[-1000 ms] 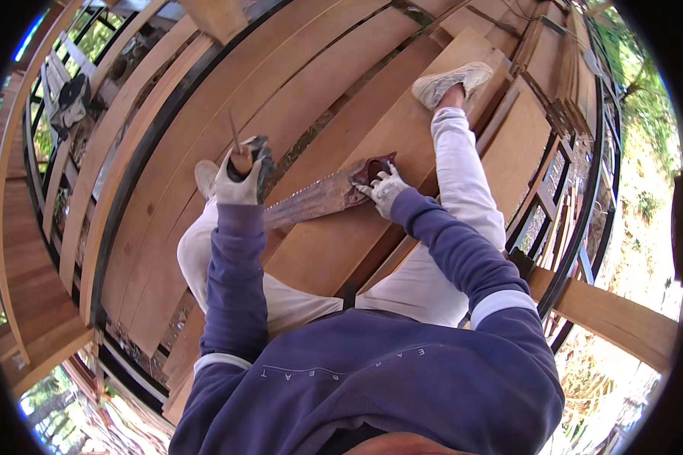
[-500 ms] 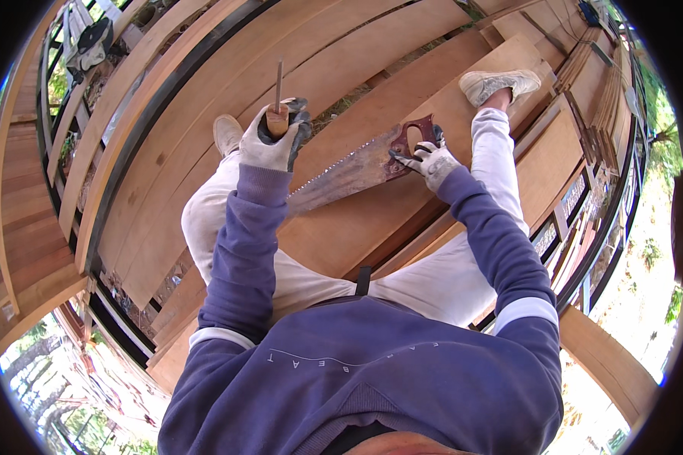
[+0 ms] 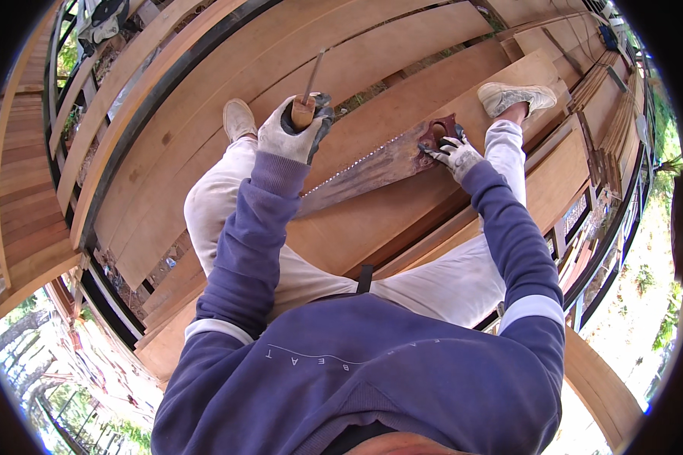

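Note:
My left hand (image 3: 287,139), in a pale glove with dark fingertips, is closed round the wooden handle of a slim metal tool that looks like a file (image 3: 312,80). Its thin shaft points away from me, tilted slightly right. A handsaw (image 3: 376,173) with a worn, stained blade lies slanted between my legs, toothed edge facing up and left. At the saw's dark red handle, my right hand (image 3: 463,158), gloved alike, grips with some fingers spread over the near side. The blade's far-left tip is hidden behind my left sleeve.
Long wooden planks (image 3: 387,53) with gaps between them lie under and ahead of me. My shoes (image 3: 516,98) rest on them. A dark curved metal edge (image 3: 140,95) runs along the left, and stacked boards (image 3: 611,98) lie at the right.
The handsaw and my right hand have shifted right in the picture. My left hand has also moved right and slightly up, and the file's shaft leans more to the right.

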`<state>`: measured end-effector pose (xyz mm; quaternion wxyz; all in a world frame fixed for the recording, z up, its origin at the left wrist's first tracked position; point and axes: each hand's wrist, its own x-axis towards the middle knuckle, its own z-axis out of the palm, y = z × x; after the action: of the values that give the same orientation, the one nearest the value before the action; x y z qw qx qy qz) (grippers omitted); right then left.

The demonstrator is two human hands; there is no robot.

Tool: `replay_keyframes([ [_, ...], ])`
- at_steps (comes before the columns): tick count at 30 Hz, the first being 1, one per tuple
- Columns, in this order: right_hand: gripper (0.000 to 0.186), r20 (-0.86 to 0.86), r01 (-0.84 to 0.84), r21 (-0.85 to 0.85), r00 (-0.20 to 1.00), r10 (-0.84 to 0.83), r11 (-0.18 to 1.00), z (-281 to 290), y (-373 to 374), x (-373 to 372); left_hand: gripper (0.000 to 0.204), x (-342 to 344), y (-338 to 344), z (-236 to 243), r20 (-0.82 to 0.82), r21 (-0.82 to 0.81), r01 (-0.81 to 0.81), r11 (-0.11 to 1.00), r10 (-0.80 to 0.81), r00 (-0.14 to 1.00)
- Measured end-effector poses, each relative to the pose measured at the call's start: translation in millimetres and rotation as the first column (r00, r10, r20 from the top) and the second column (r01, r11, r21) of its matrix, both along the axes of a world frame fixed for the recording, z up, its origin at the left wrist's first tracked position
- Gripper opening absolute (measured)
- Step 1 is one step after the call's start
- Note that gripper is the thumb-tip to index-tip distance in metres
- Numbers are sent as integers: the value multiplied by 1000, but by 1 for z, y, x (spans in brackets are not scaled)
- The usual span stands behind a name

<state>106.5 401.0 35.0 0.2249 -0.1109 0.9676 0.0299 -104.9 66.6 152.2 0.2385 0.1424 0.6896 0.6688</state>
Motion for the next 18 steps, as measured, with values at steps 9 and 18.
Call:
replay_keyframes([
  [9,52,9,245,11,969,-245,969,25,-32,-6,31,-1,4,-32,-35,-207,75,975,-84,996],
  [18,52,239,439,-898,561,-793,39,52,-158,4,43,107,41,-50,81,-278,407,870,-400,913],
])
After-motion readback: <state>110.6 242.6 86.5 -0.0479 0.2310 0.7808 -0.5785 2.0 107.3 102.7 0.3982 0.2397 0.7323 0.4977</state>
